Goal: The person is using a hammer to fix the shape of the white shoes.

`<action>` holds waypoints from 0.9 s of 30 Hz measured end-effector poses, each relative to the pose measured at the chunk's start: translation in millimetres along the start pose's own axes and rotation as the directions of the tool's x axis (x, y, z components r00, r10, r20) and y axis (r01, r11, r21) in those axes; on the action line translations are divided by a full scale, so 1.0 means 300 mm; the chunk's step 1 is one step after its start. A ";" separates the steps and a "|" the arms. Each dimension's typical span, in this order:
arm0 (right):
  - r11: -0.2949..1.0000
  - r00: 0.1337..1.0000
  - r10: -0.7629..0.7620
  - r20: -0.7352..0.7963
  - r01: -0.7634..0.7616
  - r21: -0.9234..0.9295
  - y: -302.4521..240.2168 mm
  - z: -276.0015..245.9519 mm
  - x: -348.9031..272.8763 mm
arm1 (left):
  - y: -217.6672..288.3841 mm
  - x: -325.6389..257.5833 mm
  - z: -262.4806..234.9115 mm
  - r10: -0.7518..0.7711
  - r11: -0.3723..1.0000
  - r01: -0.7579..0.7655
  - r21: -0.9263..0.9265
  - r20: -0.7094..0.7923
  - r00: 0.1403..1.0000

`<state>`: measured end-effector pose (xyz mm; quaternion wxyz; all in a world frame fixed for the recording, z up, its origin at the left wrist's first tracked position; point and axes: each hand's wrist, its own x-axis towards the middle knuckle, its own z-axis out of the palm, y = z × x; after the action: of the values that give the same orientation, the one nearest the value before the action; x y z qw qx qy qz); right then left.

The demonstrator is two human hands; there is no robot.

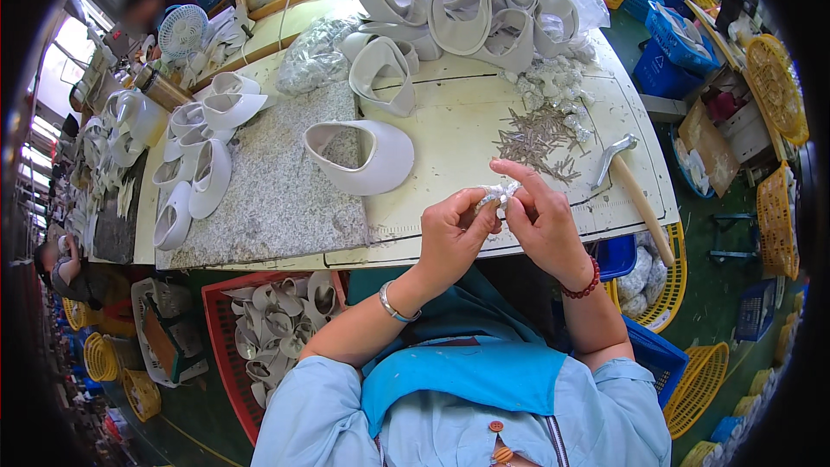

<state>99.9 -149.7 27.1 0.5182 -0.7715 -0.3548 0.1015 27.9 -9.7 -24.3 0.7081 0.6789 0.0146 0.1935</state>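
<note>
My left hand (453, 232) and my right hand (548, 229) meet above the table's near edge. Between their fingertips is a small, crumpled-looking silvery-white ornament (499, 196), partly covered by the fingers. Both hands pinch it, while my right index finger points up and away. Just beyond lies a heap of thin greyish pins or nails (540, 140), with a pile of silvery-white bits (553, 86) behind it. A hammer (635, 195) with a pale wooden handle rests to the right of my right hand. One white shoe upper (380, 160) sits alone left of my hands.
A grey stone slab (268, 182) covers the table's left part, with several white uppers (210, 177) along its left side. More uppers (458, 4) are stacked at the back near plastic bags (320, 52). A red crate (226, 329) of uppers and a yellow basket (674, 285) stand below the table.
</note>
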 end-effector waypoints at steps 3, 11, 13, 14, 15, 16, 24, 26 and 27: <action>0.999 0.997 -0.038 -0.067 0.037 -0.018 -0.003 0.013 -0.003 | 0.005 0.001 0.004 -0.036 0.999 0.036 -0.022 -0.019 0.999; 0.947 0.999 0.035 0.022 -0.040 0.318 0.060 -0.001 0.010 | 0.006 0.011 -0.015 -0.186 0.943 0.200 -0.265 0.077 0.980; 0.969 1.000 0.028 0.009 -0.029 0.247 0.056 0.001 0.011 | -0.002 0.011 -0.015 -0.170 0.956 0.182 -0.232 0.071 0.983; 0.984 1.000 0.019 -0.004 -0.018 0.175 0.053 0.003 0.012 | -0.001 0.010 -0.012 -0.170 0.955 0.182 -0.232 0.071 0.983; 0.984 1.000 0.020 -0.003 -0.019 0.175 0.041 0.005 0.011 | 0.001 0.008 -0.006 -0.162 0.967 0.166 -0.192 0.036 0.986; 0.994 0.999 0.010 -0.036 -0.006 0.109 0.023 0.010 0.008 | 0.002 0.006 -0.001 -0.152 0.977 0.151 -0.151 0.002 0.988; 0.862 0.932 -0.303 -0.200 0.179 -0.474 0.017 0.053 -0.005 | 0.021 0.014 0.011 0.110 0.935 -0.078 0.346 -0.073 0.991; 0.874 0.936 -0.323 -0.136 0.241 -0.421 0.038 0.044 0.003 | 0.017 0.015 0.009 0.101 0.932 -0.069 0.355 -0.072 0.992; 0.874 0.937 -0.324 -0.135 0.241 -0.422 0.049 0.040 0.003 | 0.015 0.011 0.009 0.033 0.957 -0.010 0.288 -0.074 0.997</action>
<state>100.8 -143.4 9.2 0.3925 -0.8065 -0.4231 -0.1285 30.6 -11.1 -18.9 0.5986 0.7667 0.0629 0.2236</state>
